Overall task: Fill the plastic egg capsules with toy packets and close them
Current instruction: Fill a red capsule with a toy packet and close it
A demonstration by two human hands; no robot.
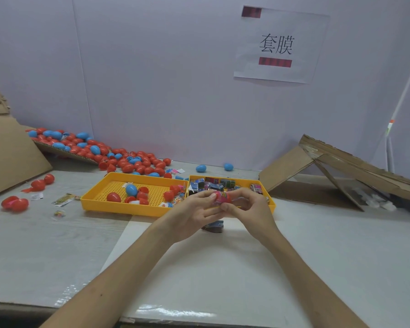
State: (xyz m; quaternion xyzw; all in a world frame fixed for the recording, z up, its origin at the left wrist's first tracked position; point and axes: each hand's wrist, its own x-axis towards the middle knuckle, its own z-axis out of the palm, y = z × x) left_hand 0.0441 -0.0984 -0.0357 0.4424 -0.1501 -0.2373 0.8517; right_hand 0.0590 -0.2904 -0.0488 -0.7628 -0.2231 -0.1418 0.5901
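Bridging left hand (194, 213) and right hand (251, 209): red capsule (222, 197)

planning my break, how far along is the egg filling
Done: a few closed eggs sit in the left tray; whether filled is unclear. In hand: left hand and right hand hold a red egg. Left: open halves and many packets in the trays.

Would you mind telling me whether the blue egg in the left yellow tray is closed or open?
Closed: the blue egg shows a whole, smooth oval lying in the yellow tray, with no hollow half visible.
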